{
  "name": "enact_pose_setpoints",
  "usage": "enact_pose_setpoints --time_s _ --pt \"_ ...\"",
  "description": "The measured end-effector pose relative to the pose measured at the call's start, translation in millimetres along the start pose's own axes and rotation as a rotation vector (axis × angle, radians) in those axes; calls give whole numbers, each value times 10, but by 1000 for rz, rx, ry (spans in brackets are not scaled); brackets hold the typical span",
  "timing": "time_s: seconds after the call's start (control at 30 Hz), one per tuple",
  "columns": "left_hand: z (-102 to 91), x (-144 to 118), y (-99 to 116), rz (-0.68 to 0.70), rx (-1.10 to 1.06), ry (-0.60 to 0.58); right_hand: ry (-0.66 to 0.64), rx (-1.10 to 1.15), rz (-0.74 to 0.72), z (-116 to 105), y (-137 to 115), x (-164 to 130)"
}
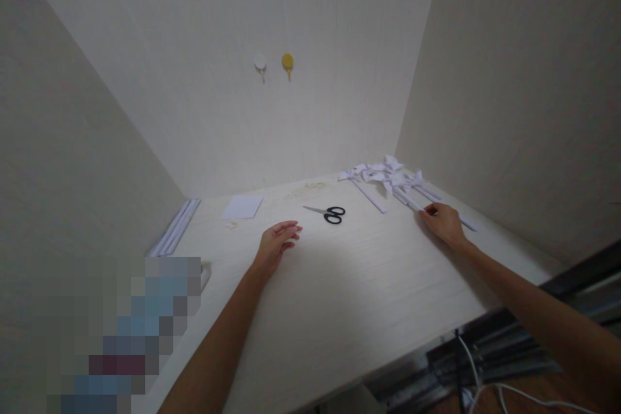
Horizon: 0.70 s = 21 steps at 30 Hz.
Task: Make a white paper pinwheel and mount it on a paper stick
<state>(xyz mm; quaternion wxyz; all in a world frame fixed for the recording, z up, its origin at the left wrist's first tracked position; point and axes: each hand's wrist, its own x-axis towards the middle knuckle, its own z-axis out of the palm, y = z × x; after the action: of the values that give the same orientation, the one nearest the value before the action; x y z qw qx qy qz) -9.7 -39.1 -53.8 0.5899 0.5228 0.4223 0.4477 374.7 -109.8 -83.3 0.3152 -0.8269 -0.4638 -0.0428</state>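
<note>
My right hand pinches the white stick of a paper pinwheel at the right side of the table. Several more white paper pinwheels lie bunched against the back right corner, their sticks pointing toward the front right. Over the middle left of the table is my left hand, fingers loosely apart and holding nothing. Between the hands, a little farther back, lie scissors with black handles, their blades pointing left.
A stack of white square paper sits at the back left. Several rolled white paper sticks lie along the left wall. On the back wall hang a white hook and a yellow hook. White cables hang below the table's front edge.
</note>
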Motion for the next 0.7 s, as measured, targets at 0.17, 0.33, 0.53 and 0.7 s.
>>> enact_pose_setpoints --time_s 0.17,0.33,0.53,0.7 --pt "-6 -1 -4 3 18 0 4 -4 7 1 23 15" --pt "-5 -5 -1 16 40 1 4 -18 27 11 33 45" --pt "-17 3 -17 17 28 -16 -1 -33 56 23 32 68" --pt "-35 16 -39 21 28 -20 -8 -39 69 23 17 68"
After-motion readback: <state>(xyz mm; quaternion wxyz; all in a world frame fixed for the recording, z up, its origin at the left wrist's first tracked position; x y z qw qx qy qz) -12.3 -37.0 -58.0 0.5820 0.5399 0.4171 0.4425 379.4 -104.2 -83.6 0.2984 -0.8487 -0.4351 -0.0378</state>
